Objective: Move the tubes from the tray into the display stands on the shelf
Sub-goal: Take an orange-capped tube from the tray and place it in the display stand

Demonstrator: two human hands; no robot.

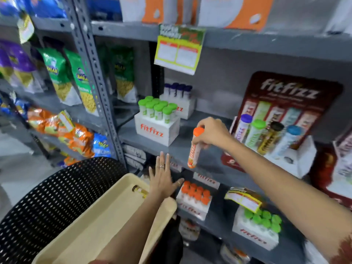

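Observation:
My right hand [210, 133] grips an orange-capped tube [194, 149] near its top, upright, in front of the grey middle shelf [182, 149]. Just right of it stands the red fitfizz display stand [285, 103], with several tubes leaning in its slots. My left hand [162, 177] hovers flat with fingers spread above the far end of the beige tray [106, 216], holding nothing. One yellow-labelled tube [140, 191] lies in the tray beside that hand. A white fitfizz box [157, 129] with green-capped tubes sits on the same shelf, to the left.
A black perforated chair back [47, 197] lies under the tray. The lower shelf holds white boxes of orange-capped tubes [195, 195] and green-capped tubes [263, 221]. Snack bags [62, 79] fill the left rack. A yellow price tag [178, 52] hangs from the upper shelf edge.

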